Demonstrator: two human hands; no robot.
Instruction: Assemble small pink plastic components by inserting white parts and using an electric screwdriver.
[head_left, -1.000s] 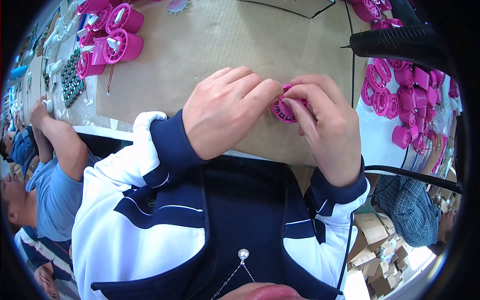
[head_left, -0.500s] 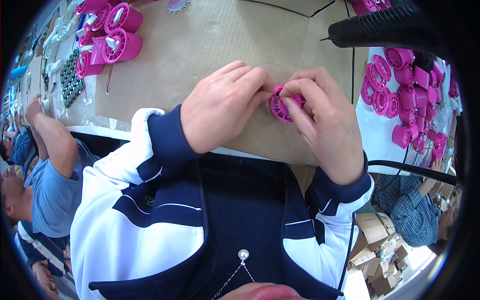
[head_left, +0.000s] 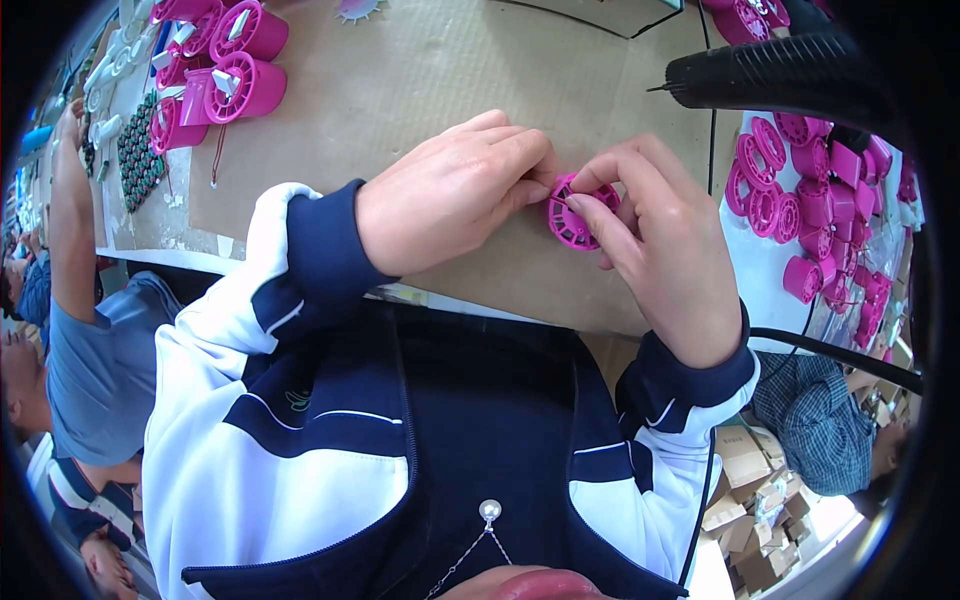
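Observation:
A round pink plastic piece with slots around its face [head_left: 573,236] is held over the cardboard in front of me. My right hand [head_left: 665,235] grips it from the right, thumb on the slotted face and fingers curled behind the rim. At its left edge, my left hand [head_left: 455,195] is closed in a pinch, fingertips right beside the rim. Whatever lies between those left fingertips is too small and hidden to make out.
Pink cup-shaped housings [head_left: 245,88] stand at the upper left, beside a cluster of small dark round parts [head_left: 141,155]. A black ribbed tool [head_left: 760,72] with a thin tip juts in at upper right. Pink rings [head_left: 765,208] and housings lie on the right. Co-workers sit both sides.
The pink piece has turned so more of its slotted face shows, and shifted slightly right. My left hand has moved slightly up. The co-worker on the left has stretched an arm farther forward.

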